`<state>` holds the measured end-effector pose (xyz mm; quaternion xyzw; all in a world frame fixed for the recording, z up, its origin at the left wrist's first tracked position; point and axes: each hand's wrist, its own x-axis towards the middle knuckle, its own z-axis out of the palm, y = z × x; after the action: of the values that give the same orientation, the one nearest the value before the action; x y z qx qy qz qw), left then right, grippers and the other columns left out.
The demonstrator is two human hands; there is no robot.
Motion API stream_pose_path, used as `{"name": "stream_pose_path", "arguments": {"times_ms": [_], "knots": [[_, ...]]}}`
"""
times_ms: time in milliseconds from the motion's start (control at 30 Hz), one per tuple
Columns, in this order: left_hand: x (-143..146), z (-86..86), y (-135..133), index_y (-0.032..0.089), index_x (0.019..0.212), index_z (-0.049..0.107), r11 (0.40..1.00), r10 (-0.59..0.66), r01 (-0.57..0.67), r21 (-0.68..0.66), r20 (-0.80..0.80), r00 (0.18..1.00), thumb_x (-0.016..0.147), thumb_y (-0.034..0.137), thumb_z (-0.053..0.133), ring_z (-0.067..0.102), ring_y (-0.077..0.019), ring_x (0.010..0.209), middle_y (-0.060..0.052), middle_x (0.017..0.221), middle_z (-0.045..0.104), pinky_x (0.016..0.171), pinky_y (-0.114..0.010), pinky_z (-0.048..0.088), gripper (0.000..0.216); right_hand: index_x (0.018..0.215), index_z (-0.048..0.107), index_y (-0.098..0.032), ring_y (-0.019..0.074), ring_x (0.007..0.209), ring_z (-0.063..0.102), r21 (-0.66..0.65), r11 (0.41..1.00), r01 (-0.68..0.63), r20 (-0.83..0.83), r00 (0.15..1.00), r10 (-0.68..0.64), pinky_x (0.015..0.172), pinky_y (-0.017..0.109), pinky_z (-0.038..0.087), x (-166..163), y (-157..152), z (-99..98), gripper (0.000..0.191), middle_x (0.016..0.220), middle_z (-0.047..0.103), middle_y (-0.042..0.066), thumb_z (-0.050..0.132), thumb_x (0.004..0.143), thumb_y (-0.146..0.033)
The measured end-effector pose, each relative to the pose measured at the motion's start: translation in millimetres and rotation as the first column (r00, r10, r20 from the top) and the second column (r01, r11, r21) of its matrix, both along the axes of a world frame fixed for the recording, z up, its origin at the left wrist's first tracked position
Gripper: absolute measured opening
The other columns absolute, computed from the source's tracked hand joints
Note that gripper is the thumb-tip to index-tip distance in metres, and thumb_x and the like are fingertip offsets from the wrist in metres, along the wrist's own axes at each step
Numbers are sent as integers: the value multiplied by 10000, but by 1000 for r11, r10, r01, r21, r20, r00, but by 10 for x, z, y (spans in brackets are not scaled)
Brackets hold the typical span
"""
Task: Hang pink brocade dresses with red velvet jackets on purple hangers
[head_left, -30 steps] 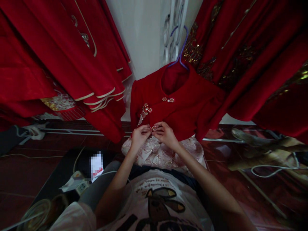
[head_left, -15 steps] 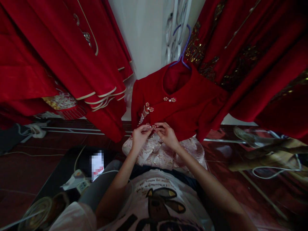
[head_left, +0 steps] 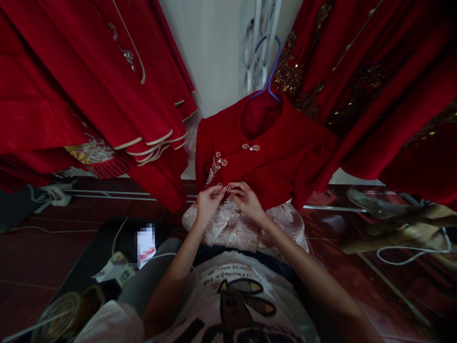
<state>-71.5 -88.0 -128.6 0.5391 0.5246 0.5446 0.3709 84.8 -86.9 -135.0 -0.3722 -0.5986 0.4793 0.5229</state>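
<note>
In front of me a red jacket [head_left: 271, 166] hangs on a purple hanger [head_left: 268, 81]. A pearl flower fastener [head_left: 251, 147] sits below its neckline, and a beaded tassel brooch [head_left: 216, 165] is on the left of its chest. Lower down, at the hem, my left hand [head_left: 208, 202] and my right hand [head_left: 248, 202] pinch a small beaded flower fastener [head_left: 227, 188] between their fingertips. Shiny pale brocade fabric [head_left: 228, 224] spreads over my lap beneath both hands.
Red garments with pale piping [head_left: 143, 109] hang at left, and red garments with gold sequins [head_left: 357, 95] at right. A power strip [head_left: 121, 271], a lit, blurred-out screen [head_left: 145, 243] and a lidded cup [head_left: 57, 314] are at lower left. A white cord [head_left: 410, 257] hangs at right.
Both hands stay at the beaded flower fastener with only slight finger motion. The whole view has shifted very slightly.
</note>
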Motion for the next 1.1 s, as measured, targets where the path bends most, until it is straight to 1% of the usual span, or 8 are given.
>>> {"name": "stream_pose_path", "arguments": {"times_ms": [233,400,567,667,767,867,1033,1100], "knots": [[-12,-26,15,151,892,751,1000,21,-20,19,-70,997,735,229,698,719,-173,751,-70,857,764,730,-297,592,183,1178,609,-194,186,1059,666,84,996,6,232,972,-25,767,252,585,76,-39,135,360,1206,592,94,571,821,-162],[-71,25,43,183,860,752,991,-13,39,127,-201,980,744,207,690,694,-149,725,-42,825,735,704,-270,578,135,1212,652,-213,206,1121,629,189,982,2,425,901,-84,875,325,581,128,-56,222,390,1222,625,83,575,832,-168],[-156,8,130,180,855,694,980,-26,85,178,-313,949,755,178,667,656,-131,776,-36,875,670,746,-263,558,104,1243,648,-206,228,1115,648,149,989,-17,456,888,-54,913,382,576,172,-43,292,415,1249,642,89,600,831,-207],[-252,-71,176,167,919,609,980,51,6,201,-278,959,753,194,669,634,-130,799,-36,909,630,736,-261,555,178,1201,673,-194,221,1014,696,82,996,-44,464,886,1,878,383,590,259,-38,428,366,1160,697,80,596,843,-224],[-351,-113,187,168,923,576,977,113,-62,202,-251,961,772,229,666,619,-124,787,-34,911,626,716,-247,539,186,1100,712,-196,192,899,721,92,996,-3,462,886,-40,842,356,597,376,-45,603,275,1055,736,51,580,860,-221],[-375,-80,159,173,905,602,980,101,-50,193,-260,960,797,240,656,614,-121,771,-35,907,633,709,-241,529,138,1043,724,-212,171,841,721,132,991,34,461,883,-91,808,324,597,453,-61,715,229,996,748,29,583,863,-221],[-212,-12,54,208,970,679,967,-34,127,223,-376,926,864,263,609,618,-141,866,-49,998,597,763,-263,535,139,1063,704,-192,173,878,721,78,996,-33,459,889,-6,844,327,583,407,-60,622,236,979,750,51,585,862,-218],[-137,-9,14,230,1041,680,960,-29,151,237,-448,893,883,283,597,611,-162,926,-56,1027,587,806,-285,529,186,1098,688,-183,188,941,714,74,996,-43,469,883,3,908,366,565,360,-43,530,266,1022,742,70,603,846,-202]]}}
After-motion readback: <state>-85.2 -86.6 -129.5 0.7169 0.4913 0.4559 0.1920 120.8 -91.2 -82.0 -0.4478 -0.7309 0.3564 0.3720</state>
